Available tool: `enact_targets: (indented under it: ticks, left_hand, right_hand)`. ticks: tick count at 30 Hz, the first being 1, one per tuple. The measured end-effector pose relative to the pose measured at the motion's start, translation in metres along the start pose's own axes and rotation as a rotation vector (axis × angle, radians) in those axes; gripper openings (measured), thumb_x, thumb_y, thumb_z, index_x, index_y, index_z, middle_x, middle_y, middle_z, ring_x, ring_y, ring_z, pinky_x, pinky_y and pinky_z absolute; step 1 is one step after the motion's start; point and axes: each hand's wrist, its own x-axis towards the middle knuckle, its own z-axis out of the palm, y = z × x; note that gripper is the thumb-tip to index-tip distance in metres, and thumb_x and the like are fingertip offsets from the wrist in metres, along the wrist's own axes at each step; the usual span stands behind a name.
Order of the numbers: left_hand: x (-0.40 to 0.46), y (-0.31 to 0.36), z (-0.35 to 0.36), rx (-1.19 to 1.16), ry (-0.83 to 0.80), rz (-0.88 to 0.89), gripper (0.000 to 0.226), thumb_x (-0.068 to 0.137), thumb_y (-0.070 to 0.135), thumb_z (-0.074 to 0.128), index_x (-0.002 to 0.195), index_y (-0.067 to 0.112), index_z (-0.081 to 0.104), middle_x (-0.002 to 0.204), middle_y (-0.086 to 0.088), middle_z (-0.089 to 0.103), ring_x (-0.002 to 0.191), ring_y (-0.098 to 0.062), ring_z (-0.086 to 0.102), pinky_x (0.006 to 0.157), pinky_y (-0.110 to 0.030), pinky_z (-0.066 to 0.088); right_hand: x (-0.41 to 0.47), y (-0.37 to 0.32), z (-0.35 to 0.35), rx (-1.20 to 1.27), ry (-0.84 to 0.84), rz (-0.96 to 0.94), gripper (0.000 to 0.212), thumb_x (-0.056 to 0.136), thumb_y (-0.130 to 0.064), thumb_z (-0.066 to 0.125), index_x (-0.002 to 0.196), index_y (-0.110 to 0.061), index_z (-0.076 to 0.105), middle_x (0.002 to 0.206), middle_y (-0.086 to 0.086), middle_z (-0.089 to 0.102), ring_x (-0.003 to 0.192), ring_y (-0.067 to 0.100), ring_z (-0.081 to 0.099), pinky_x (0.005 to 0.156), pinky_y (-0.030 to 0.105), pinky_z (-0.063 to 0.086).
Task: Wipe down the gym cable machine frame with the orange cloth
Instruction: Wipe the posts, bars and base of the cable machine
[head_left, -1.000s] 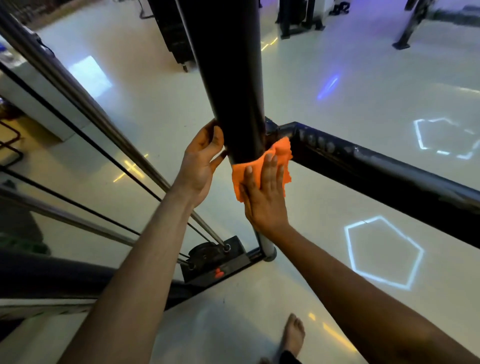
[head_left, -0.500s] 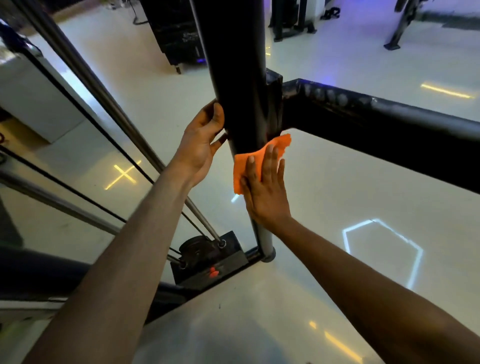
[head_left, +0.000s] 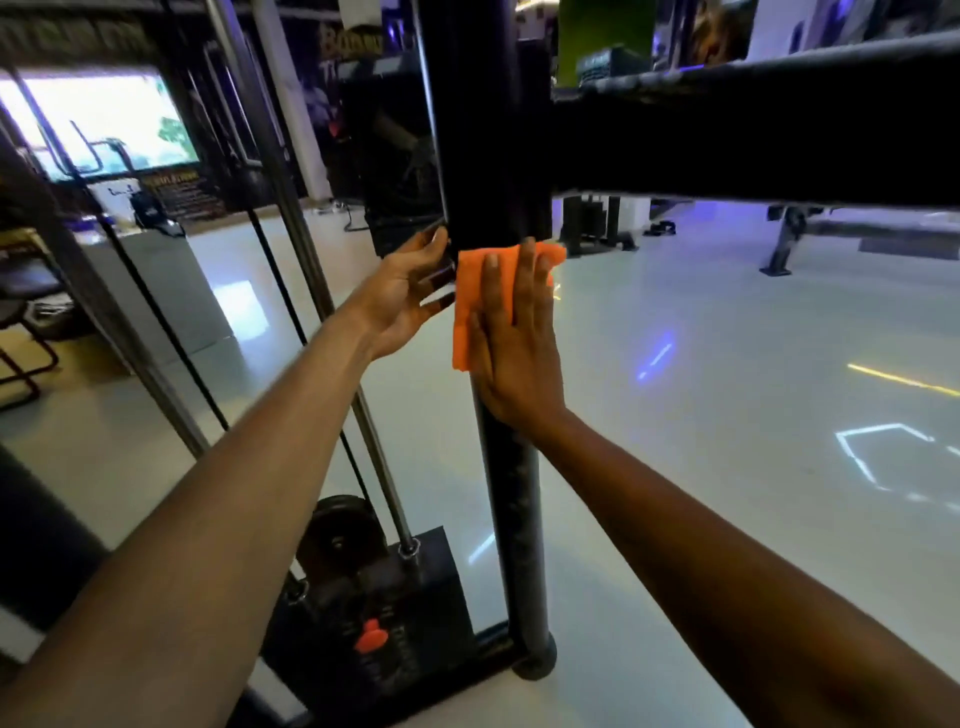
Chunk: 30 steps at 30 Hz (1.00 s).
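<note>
Along the left edge, a black chair stands by a bright window. Next come two steel guide rods and one black cable, running down to the weight stack with its single red pin. One left hand curls round the black upright post. One right hand, fingers straight and together, presses the orange cloth flat against that post, just under the horizontal beam. Farther right, a bench stands on the glossy floor.
</note>
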Motion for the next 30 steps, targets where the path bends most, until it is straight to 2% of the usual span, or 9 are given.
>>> enact_targets:
  ticks: [2, 5, 8, 14, 18, 21, 23, 27, 30]
  left_hand:
    - [-0.006, -0.014, 0.004, -0.020, -0.002, 0.049, 0.018, 0.114, 0.033, 0.051, 0.122, 0.030, 0.067, 0.111, 0.003, 0.076, 0.115, -0.020, 0.071, 0.102, -0.037, 0.057]
    - [-0.013, -0.020, 0.014, -0.040, 0.019, 0.118, 0.018, 0.114, 0.026, 0.051, 0.121, 0.029, 0.068, 0.094, 0.009, 0.076, 0.087, -0.009, 0.071, 0.082, -0.028, 0.056]
    - [-0.016, -0.023, 0.018, -0.017, 0.040, 0.184, 0.020, 0.111, 0.027, 0.058, 0.128, 0.027, 0.069, 0.102, 0.007, 0.075, 0.093, -0.012, 0.070, 0.094, -0.035, 0.050]
    - [-0.015, -0.032, 0.020, 0.106, 0.030, 0.229, 0.015, 0.110, 0.037, 0.060, 0.119, 0.028, 0.068, 0.106, 0.002, 0.073, 0.099, -0.017, 0.068, 0.095, -0.038, 0.050]
    - [-0.018, -0.057, 0.011, 0.108, 0.039, 0.161, 0.031, 0.110, 0.037, 0.060, 0.138, 0.027, 0.068, 0.119, 0.001, 0.075, 0.116, -0.020, 0.070, 0.106, -0.043, 0.055]
    - [-0.024, -0.061, 0.011, 0.031, 0.003, 0.151, 0.025, 0.112, 0.027, 0.055, 0.130, 0.028, 0.072, 0.111, 0.002, 0.074, 0.116, -0.022, 0.068, 0.110, -0.044, 0.053]
    - [-0.025, -0.061, 0.009, 0.005, 0.007, 0.169, 0.022, 0.111, 0.025, 0.054, 0.122, 0.029, 0.073, 0.109, 0.001, 0.074, 0.118, -0.024, 0.067, 0.113, -0.046, 0.050]
    - [-0.025, -0.071, 0.005, 0.016, 0.029, 0.189, 0.020, 0.110, 0.029, 0.057, 0.123, 0.028, 0.072, 0.120, -0.003, 0.073, 0.130, -0.030, 0.065, 0.120, -0.052, 0.046]
    - [-0.029, -0.085, 0.006, 0.032, 0.040, 0.186, 0.030, 0.113, 0.029, 0.052, 0.139, 0.027, 0.067, 0.124, 0.001, 0.076, 0.124, -0.021, 0.071, 0.107, -0.042, 0.057]
  right_hand:
    - [0.002, 0.002, 0.000, -0.009, 0.027, -0.027, 0.073, 0.116, -0.045, 0.040, 0.172, -0.005, 0.015, 0.179, 0.026, -0.005, 0.166, 0.043, -0.008, 0.128, 0.070, 0.020]
    - [-0.041, 0.019, 0.011, -0.039, -0.020, -0.073, 0.084, 0.111, -0.037, 0.053, 0.174, -0.014, 0.001, 0.180, 0.019, -0.014, 0.166, 0.042, -0.012, 0.126, 0.071, 0.026]
    - [-0.082, 0.032, 0.020, -0.012, -0.113, -0.073, 0.090, 0.109, -0.045, 0.050, 0.172, -0.030, -0.013, 0.179, 0.010, -0.023, 0.166, 0.038, -0.018, 0.124, 0.073, 0.029]
    - [-0.033, 0.016, 0.005, -0.074, -0.025, -0.135, 0.092, 0.106, -0.061, 0.041, 0.172, -0.013, -0.001, 0.179, 0.015, -0.020, 0.166, 0.040, -0.015, 0.127, 0.072, 0.025]
    - [-0.090, 0.035, 0.018, -0.071, -0.118, -0.012, 0.086, 0.106, -0.062, 0.032, 0.173, -0.026, -0.008, 0.178, 0.003, -0.027, 0.166, 0.033, -0.017, 0.123, 0.073, 0.031]
    - [-0.125, 0.051, 0.027, -0.052, -0.176, -0.014, 0.089, 0.103, -0.064, 0.033, 0.173, -0.030, -0.011, 0.179, 0.001, -0.027, 0.166, 0.036, -0.016, 0.117, 0.074, 0.040]
    - [-0.111, 0.048, 0.026, -0.041, -0.127, -0.057, 0.089, 0.105, -0.064, 0.036, 0.171, -0.033, -0.016, 0.179, 0.005, -0.025, 0.166, 0.038, -0.014, 0.121, 0.074, 0.035]
    - [-0.066, 0.031, 0.022, -0.087, -0.028, -0.054, 0.089, 0.108, -0.074, 0.018, 0.174, -0.018, -0.002, 0.180, 0.014, -0.017, 0.167, 0.040, -0.010, 0.128, 0.068, 0.023]
    - [-0.089, 0.036, 0.031, -0.086, -0.040, -0.029, 0.092, 0.107, -0.075, 0.011, 0.174, -0.012, 0.005, 0.180, 0.014, -0.016, 0.167, 0.038, -0.012, 0.130, 0.067, 0.020]
